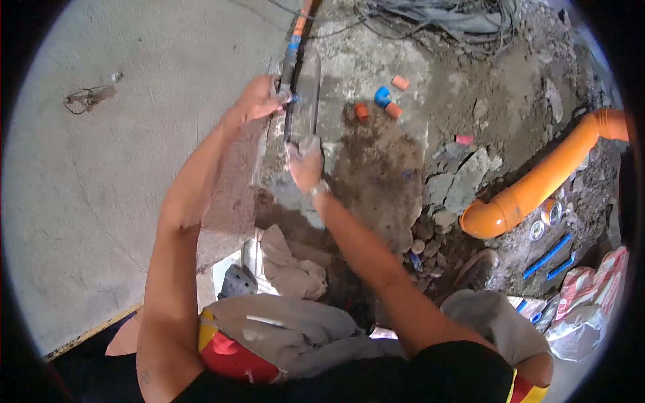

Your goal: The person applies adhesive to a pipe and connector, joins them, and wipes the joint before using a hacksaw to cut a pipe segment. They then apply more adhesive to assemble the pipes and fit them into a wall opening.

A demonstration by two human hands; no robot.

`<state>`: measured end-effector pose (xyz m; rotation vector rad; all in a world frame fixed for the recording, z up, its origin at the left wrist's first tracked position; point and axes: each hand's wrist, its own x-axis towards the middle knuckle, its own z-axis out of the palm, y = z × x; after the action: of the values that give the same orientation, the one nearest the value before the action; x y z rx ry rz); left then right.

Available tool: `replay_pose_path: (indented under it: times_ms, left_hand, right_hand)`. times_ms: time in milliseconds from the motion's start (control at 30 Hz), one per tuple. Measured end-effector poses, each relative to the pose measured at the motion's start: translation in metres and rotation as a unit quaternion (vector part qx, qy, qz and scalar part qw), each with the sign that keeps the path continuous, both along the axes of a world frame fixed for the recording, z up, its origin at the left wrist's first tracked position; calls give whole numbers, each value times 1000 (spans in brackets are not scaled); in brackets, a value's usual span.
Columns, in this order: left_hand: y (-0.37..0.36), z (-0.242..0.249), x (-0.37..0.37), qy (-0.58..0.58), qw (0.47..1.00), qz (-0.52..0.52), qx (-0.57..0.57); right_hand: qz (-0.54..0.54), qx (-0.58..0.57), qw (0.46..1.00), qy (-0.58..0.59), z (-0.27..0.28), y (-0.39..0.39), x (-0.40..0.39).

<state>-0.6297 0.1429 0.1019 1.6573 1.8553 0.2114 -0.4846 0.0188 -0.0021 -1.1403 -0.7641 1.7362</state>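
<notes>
My left hand (pixel 261 99) is closed, its fingertips pinching a small bluish piece at the lower end of an orange pipe (pixel 300 23) with blue bands. The pipe lies along the edge of the concrete slab. Below and to the right, my right hand (pixel 306 164) is closed around the near end of a long, narrow grey tool (pixel 316 101) with dark, straight edges. Blur hides its exact kind. It lies close beside the pipe's line and points away from me. To the right are a blue elbow fitting (pixel 382 97) and short orange pipe pieces (pixel 361 111).
A thick orange drain pipe (pixel 531 191) with bends lies on rubble at the right. Near it are blue tubes (pixel 547 256), a tape roll (pixel 551 212) and a red-and-white bag (pixel 583 292). Coiled cables (pixel 457 23) lie at the top. A smooth concrete slab (pixel 121 168) fills the left.
</notes>
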Motion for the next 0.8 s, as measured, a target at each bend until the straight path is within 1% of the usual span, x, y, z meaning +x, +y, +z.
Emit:
replay_pose_path:
  times_ms: [67,133,167,200,233,267,300,333,400,433,500,533,600,633,667,700,733,800]
  left_hand:
    - [-6,4,0,-17,1000,15,-12]
    - [-4,7,0,-3,1000,11,4]
    - [-5,5,2,4,1000,7,5]
    - [-6,1,-1,4,1000,4,-4]
    - [-8,-6,-6,-22,1000,0,6]
    - [-5,-12,-11,-48,999,-3,21]
    - [-2,-22,-19,-43,999,-6,17]
    - [-9,-21,-14,-45,999,-8,8]
    - [-1,-7,-7,22,999,2,-28]
    - [2,-7,-8,22,1000,2,-21]
    - [-3,-19,-16,-24,1000,9,11]
    - [-4,-22,-20,-46,999,11,27]
    - [-2,-22,-20,-50,999,15,4]
    - [1,-29,-27,-58,998,4,8]
    - [-2,-34,-31,-65,998,-7,13]
    - [-3,-30,-24,-98,995,13,20]
    - [-7,-22,-18,-96,995,14,14]
    - [-3,-3,-7,34,999,-29,9]
  right_hand:
    - [22,-94,995,20,4,-48,20]
    - [52,25,997,-41,-23,-101,35]
    - [43,27,998,-47,-45,-108,26]
    - [29,7,999,-44,-43,-96,16]
    - [16,-19,999,-45,-39,-75,5]
    - [20,-3,998,-66,-34,-37,-8]
    - [26,12,996,-86,-28,-13,-16]
    - [25,3,996,-88,-24,-17,-12]
    - [11,17,994,-108,-11,2,-6]
    - [25,-57,998,-8,9,-7,7]
    - [48,-121,989,71,4,-58,22]
    - [48,-119,989,73,-3,-74,23]
    - [32,9,999,-18,-23,-102,23]
    - [-17,-14,998,61,-33,-87,5]
    - [3,-18,1000,22,-25,-51,-1]
    - [23,-19,999,-15,-13,-17,-7]
    - [23,-24,999,-14,-17,-8,-13]
    - [42,-35,995,-77,-20,15,-17]
